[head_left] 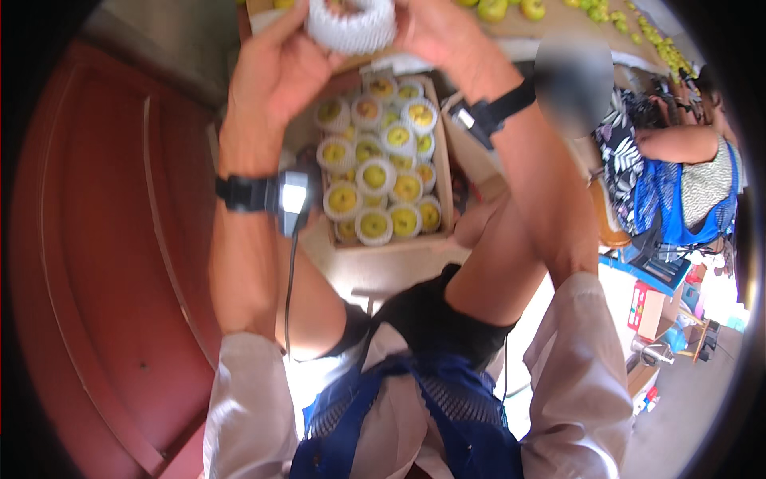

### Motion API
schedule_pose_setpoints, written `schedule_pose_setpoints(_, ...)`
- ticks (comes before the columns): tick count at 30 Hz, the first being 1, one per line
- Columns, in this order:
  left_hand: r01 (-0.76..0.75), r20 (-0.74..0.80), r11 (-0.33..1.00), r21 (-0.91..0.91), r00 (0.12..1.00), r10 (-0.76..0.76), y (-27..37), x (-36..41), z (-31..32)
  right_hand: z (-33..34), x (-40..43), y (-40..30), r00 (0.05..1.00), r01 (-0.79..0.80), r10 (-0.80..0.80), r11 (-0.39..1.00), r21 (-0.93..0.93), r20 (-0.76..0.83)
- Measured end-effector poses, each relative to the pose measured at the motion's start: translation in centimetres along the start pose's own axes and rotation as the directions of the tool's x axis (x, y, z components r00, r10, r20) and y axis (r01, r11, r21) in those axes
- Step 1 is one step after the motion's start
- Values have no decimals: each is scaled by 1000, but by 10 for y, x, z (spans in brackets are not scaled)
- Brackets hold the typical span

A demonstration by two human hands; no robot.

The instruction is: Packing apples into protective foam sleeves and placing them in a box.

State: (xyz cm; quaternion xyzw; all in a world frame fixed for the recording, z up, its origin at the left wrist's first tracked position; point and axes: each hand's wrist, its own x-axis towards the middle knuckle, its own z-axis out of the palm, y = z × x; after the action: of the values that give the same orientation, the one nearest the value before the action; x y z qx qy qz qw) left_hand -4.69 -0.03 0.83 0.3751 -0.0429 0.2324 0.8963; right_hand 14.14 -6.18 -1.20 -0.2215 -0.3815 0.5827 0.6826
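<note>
At the top of the view, my left hand (pixel 281 75) and my right hand (pixel 440 33) hold a white foam net sleeve (pixel 353 31) from both sides. Something reddish shows inside its opening, probably a fruit, though the picture's edge cuts it off. The fingertips of both hands are partly out of view. Below the hands a cardboard box (pixel 444 179) stands between my knees. It is filled with several round yellow-green fruits (pixel 375 177), many of them wrapped in white foam net sleeves.
Beyond the box, a table (pixel 419 48) bears loose green fruits (pixel 492 9). A red wooden door or panel (pixel 119 239) rises on the left. At right sits another person (pixel 688 173) in a blue apron, near a blurred patch. A blue stool (pixel 658 272) and cardboard boxes (pixel 658 311) stand behind.
</note>
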Motion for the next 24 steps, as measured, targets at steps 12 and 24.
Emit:
schedule_pose_setpoints(12, -430, -503, 900, -74, 795, 339, 29, -4, -27, -77, -19, 2, 856, -334, -104, 636, -695, -506)
schedule_pose_setpoints(24, -510, -502, 854, -107, 769, 396, 35, -1, -15, -107, 65, 34, 851, -418, -405, -135, -898, -335)
